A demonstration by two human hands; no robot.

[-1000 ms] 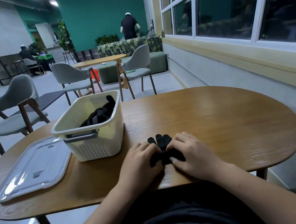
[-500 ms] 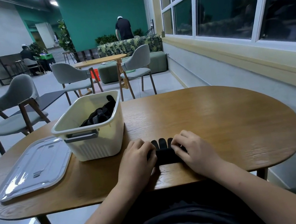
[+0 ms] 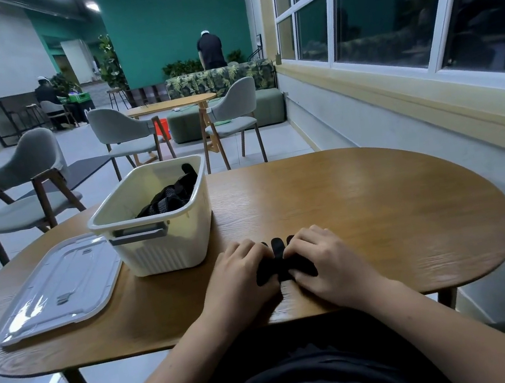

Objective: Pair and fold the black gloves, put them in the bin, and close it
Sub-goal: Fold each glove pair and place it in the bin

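A pair of black gloves [image 3: 280, 263] lies on the wooden table [image 3: 362, 207] near its front edge, fingertips pointing away from me. My left hand [image 3: 241, 276] grips the left side of the gloves with curled fingers. My right hand [image 3: 321, 260] grips their right side the same way. Most of the gloves is hidden under my hands. The cream bin [image 3: 166, 238] stands open to the left, with more black gloves [image 3: 169, 198] inside. Its clear lid [image 3: 57, 285] lies flat on the table, left of the bin.
Grey chairs [image 3: 26, 194] stand beyond the table's far left edge. Another table [image 3: 171, 104] and a sofa are further back, with two people in the distance. A wall with windows runs along the right.
The gloves' near part has been folded up toward their fingertips, so less of the fingers shows. Both hands shifted slightly forward and stayed on the gloves.
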